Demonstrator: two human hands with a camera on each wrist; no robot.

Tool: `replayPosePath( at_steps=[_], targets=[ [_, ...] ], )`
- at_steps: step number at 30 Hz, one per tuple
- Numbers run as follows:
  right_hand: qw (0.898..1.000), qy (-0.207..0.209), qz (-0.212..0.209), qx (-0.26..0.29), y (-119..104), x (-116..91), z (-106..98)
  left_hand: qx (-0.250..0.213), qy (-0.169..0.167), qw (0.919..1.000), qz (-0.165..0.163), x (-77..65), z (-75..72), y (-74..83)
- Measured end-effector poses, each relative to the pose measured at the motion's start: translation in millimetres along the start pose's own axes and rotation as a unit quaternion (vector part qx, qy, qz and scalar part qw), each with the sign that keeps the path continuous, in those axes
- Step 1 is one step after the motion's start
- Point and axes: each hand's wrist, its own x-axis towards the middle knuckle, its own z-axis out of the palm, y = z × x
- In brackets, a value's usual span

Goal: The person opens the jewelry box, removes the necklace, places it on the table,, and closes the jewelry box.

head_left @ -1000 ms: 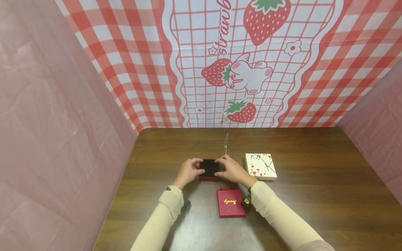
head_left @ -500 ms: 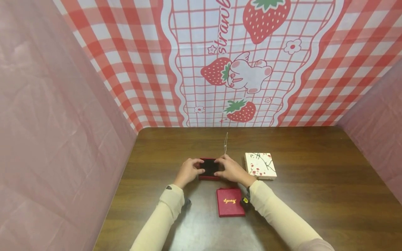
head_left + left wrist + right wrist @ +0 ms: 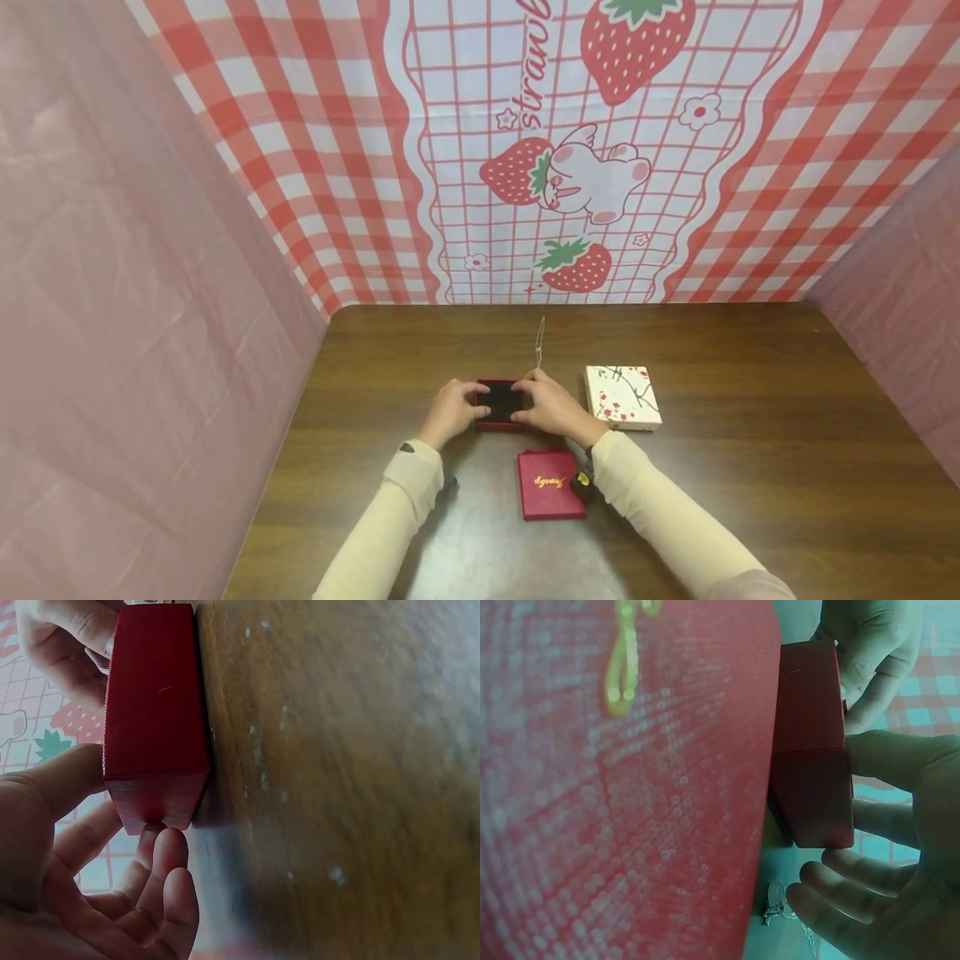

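Observation:
A small red jewelry box base (image 3: 500, 427) with a black inside lies mid-table in the head view, its top uncovered. My left hand (image 3: 448, 410) holds its left end, thumb at the rim and fingers round the end wall. At the right end my right hand (image 3: 553, 407) holds it the same way. Both wrist views show the box's red side wall (image 3: 157, 690) close over the wood. Nearer to me lies a flat red lid (image 3: 551, 486) with gold lettering, which looms large in the right wrist view. A thin silver chain (image 3: 540, 343) stretches beyond my right fingertips.
A cream box (image 3: 622, 398) with a red blossom print stands to the right of my right hand. The wooden table (image 3: 750, 467) ends at a strawberry-patterned cloth (image 3: 577, 183) at the back. Pink cloth (image 3: 150, 300) hangs on both sides.

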Motion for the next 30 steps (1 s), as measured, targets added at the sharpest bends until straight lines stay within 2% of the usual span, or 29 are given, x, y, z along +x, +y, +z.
replayPosePath(
  at_steps=[12,30],
  targets=[
    [0.998,0.009,-0.017,-0.052,-4.8,3.8,-0.5,0.034,-0.001,0.9994,0.001,2.7,0.6,2.7],
    [0.998,0.002,0.003,-0.057,-4.8,3.9,2.3,0.042,-0.022,0.9988,-0.013,3.7,-0.6,1.9]
  ],
)
